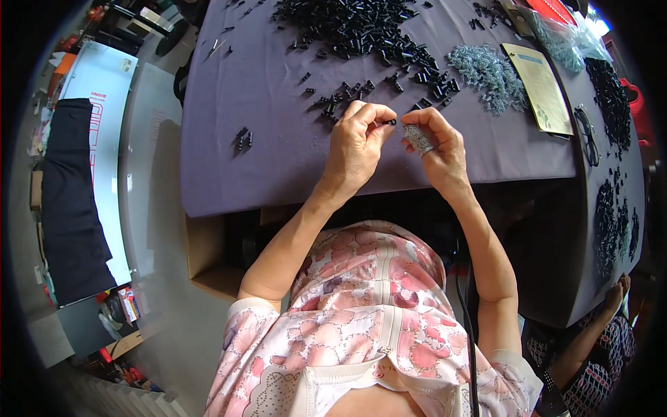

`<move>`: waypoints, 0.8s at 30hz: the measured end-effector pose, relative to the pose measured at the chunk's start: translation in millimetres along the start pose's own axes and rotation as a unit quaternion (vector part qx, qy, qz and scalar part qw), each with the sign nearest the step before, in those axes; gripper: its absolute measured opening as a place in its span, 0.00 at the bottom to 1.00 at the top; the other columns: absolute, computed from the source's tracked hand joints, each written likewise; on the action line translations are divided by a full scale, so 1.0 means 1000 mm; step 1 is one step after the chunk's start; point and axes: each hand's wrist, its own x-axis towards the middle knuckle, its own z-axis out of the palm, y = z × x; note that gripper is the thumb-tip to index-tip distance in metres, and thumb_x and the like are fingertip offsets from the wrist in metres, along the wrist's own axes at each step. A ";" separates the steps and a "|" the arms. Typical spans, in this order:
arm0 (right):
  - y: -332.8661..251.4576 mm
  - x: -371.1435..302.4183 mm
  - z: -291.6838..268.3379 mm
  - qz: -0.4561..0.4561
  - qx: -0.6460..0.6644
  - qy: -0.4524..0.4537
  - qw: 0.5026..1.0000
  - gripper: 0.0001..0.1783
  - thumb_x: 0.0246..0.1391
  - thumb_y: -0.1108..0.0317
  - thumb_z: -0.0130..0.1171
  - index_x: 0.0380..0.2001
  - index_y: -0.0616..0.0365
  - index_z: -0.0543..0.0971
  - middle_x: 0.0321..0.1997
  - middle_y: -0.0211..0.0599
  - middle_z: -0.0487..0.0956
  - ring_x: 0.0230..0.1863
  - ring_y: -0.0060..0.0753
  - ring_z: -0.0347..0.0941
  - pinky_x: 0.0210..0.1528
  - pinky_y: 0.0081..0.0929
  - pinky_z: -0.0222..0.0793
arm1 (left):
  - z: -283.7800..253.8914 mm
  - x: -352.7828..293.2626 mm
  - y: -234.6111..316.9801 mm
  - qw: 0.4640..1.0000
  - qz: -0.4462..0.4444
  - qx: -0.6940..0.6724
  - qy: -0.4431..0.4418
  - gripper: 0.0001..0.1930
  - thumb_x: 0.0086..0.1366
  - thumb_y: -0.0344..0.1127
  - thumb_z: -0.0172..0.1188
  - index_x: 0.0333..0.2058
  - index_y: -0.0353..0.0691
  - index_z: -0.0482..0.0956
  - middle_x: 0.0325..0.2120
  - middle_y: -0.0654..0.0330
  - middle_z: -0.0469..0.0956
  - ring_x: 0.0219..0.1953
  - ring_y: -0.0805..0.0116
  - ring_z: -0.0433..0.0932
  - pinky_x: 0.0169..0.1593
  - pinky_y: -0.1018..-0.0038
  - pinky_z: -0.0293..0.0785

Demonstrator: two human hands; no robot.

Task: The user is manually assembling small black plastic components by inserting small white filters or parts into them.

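Note:
My left hand (358,142) pinches a small black plastic part (391,122) between thumb and fingertips, just above the near edge of a purple-covered table (278,160). My right hand (436,142) is close beside it, fingers curled around a clump of small grey metal pieces (418,137). The two hands almost touch at the fingertips. A big heap of the same black parts (361,31) lies farther back on the cloth, and a pile of grey metal pieces (490,76) lies to the right of it.
A yellowish printed card (542,87) and black-framed glasses (587,132) lie at the right. More black parts (611,90) cover the right side, near clear bags (566,38). Another person's hand (615,295) shows at lower right. A cardboard box (208,257) stands under the table.

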 end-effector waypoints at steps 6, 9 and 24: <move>0.000 -0.003 0.005 -0.040 -0.042 -0.032 0.998 0.20 0.38 0.92 0.46 0.37 0.64 0.73 0.33 0.34 0.73 0.37 0.25 0.73 0.39 0.20 0.69 | 0.003 -0.010 -0.006 0.991 -0.100 -0.092 -0.022 0.08 0.54 0.18 0.57 0.33 0.34 0.76 0.26 0.60 0.75 0.24 0.74 0.75 0.29 0.77 0.72; 0.002 -0.003 0.006 -0.040 -0.051 -0.025 0.998 0.20 0.38 0.91 0.47 0.36 0.64 0.73 0.33 0.34 0.74 0.37 0.25 0.74 0.39 0.19 0.69 | 0.003 -0.013 -0.011 0.991 -0.069 -0.114 0.000 0.08 0.53 0.18 0.58 0.34 0.33 0.76 0.27 0.59 0.77 0.25 0.75 0.75 0.29 0.79 0.73; -0.001 -0.004 0.007 -0.045 -0.149 -0.070 0.985 0.18 0.37 0.89 0.52 0.35 0.62 0.73 0.32 0.34 0.77 0.33 0.24 0.73 0.36 0.22 0.69 | -0.008 -0.028 -0.011 0.996 -0.052 -0.067 -0.019 0.09 0.55 0.16 0.55 0.34 0.32 0.76 0.28 0.64 0.76 0.29 0.80 0.75 0.34 0.83 0.74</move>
